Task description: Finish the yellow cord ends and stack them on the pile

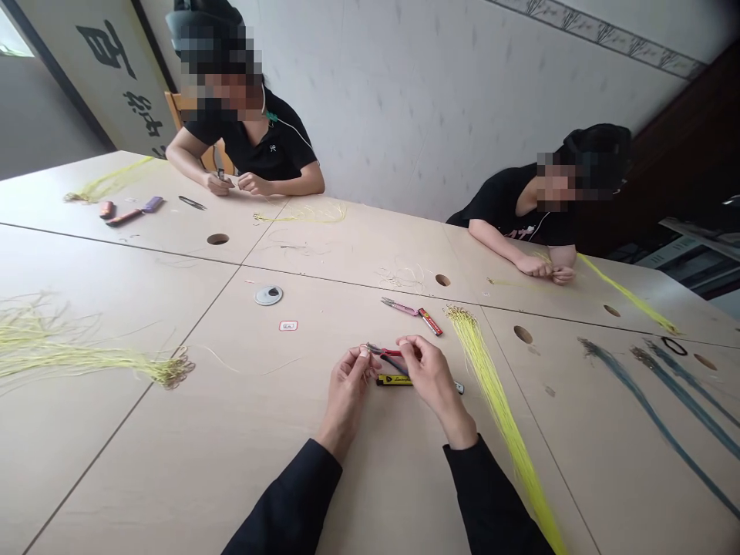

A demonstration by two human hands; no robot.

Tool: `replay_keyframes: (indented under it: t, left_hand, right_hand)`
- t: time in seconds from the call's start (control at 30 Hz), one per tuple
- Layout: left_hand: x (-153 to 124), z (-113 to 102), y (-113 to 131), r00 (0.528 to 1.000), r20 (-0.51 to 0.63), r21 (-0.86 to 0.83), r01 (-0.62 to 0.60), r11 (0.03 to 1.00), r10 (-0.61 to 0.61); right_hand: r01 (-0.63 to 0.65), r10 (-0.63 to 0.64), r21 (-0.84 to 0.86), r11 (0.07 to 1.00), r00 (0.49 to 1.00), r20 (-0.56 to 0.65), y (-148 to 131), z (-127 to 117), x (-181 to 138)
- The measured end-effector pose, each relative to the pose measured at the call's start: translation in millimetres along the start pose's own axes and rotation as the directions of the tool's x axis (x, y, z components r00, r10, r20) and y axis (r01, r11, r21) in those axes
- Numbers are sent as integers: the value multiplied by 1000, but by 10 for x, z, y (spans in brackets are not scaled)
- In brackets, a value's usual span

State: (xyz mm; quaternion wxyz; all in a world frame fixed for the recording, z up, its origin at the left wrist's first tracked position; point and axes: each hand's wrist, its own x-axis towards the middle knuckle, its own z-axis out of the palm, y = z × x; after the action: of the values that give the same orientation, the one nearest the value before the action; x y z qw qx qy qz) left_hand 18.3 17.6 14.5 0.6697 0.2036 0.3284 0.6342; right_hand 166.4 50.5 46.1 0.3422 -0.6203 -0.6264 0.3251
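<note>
Near the middle of the table, my left hand (348,378) is closed, with thumb and forefinger pinching a thin cord (364,375) whose end looks small and knotted. Close on its right, my right hand (428,374) is closed too, thumb and forefinger together; what they pinch is too small to make out. Between the hands is a pair of snips (388,354) with red and dark handles, partly covered by my right hand; I cannot tell whether the fingers touch it. A yellow and black lighter (393,380) lies below it, partly under the right hand.
Bundles of yellow cords (486,370) and dark teal cords (641,393) lie rightward; another yellow bundle (127,362) is at left. Pink snips (401,307), a red lighter (429,321), a label (288,326) and a round cover (268,295) lie ahead. Two people (266,146) sit opposite.
</note>
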Motion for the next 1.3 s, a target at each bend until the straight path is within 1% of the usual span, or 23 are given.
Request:
replay_keyframes:
  t: [0.07, 0.13, 0.23, 0.3, 0.37, 0.43, 0.57, 0.63, 0.67, 0.73, 0.77, 0.8, 0.83, 0.87, 0.93, 1.0, 1.07, 1.17, 1.23, 1.3]
  left_hand:
    - [-6, 3, 3, 999, -2, 2, -32, 999, 32]
    - [-9, 1, 13, 999, -11, -21, -36, 999, 36]
    - [-9, -4, 29, 1000, -23, -60, -16, 998, 14]
    - [-5, -8, 30, 999, -36, -67, -7, 998, 5]
    - [1, -12, 26, 999, -46, -65, -5, 998, 2]
    - [5, -17, 20, 999, -47, -68, -1, 998, -2]
    - [6, -21, 22, 999, -50, -57, 5, 998, -8]
    - [4, -17, 27, 999, -54, -52, 7, 999, -10]
    - [3, -14, 30, 999, -52, -51, 9, 999, -12]
    - [0, -5, 34, 999, -46, -40, 16, 999, -18]
    - [-2, -1, 35, 999, -42, -24, 18, 1000, -19]
    - [-4, 3, 35, 999, -39, -2, 18, 1000, -18]
    - [-6, 5, 34, 999, -35, 23, 17, 1000, -16]
    - [-8, 7, 32, 999, -31, 48, 14, 999, -12]
    - [-10, 8, 27, 1000, -17, 84, 9, 996, -7]
    - [-11, 9, 19, 1000, 1, 100, 7, 995, -7]
    - [-14, 13, 11, 1000, 20, 126, 0, 992, -3]
    - [-24, 21, -2, 998, 59, 220, -16, 975, 3]
    - [-34, 23, -12, 997, 81, 286, -18, 958, -5]
    - [-43, 19, -22, 996, 91, 331, -12, 944, -19]
  right_hand:
    - [-2, 4, -41, 999, 998, 58, -15, 16, -63]
    - [29, -14, -145, 989, 995, 100, -30, 36, -114]
    - [81, -36, -393, 916, 992, 120, -62, 41, -184]
    - [87, -9, -499, 862, 988, 157, -81, 36, -225]
    - [93, 18, -516, 851, 978, 206, -85, 42, -250]
    - [98, 19, -498, 862, 975, 223, -68, 61, -250]
    - [80, -2, -452, 888, 985, 172, -21, 63, -183]
    - [24, 21, -367, 930, 993, 120, -20, 10, -150]
    - [-13, 44, -291, 957, 994, 100, -25, -29, -143]
    - [-73, 79, -63, 995, 992, 96, -43, -117, -157]
    - [-96, 87, 79, 992, 990, 112, -51, -156, -178]
    - [-119, 89, 229, 966, 987, 137, -58, -188, -208]
    - [-149, 91, 370, 917, 981, 169, -60, -211, -244]
    - [-188, 96, 494, 849, 974, 205, -59, -223, -283]
    - [-277, 122, 676, 683, 956, 268, -45, -218, -361]
    - [-342, 163, 778, 528, 939, 302, -19, -189, -419]
    - [-384, 201, 822, 421, 923, 328, 11, -151, -452]
    - [-417, 180, 846, 333, 909, 377, 47, -106, -467]
    - [-431, 139, 851, 299, 902, 408, 61, -91, -469]
    - [-456, 102, 843, 284, 889, 447, 69, -90, -474]
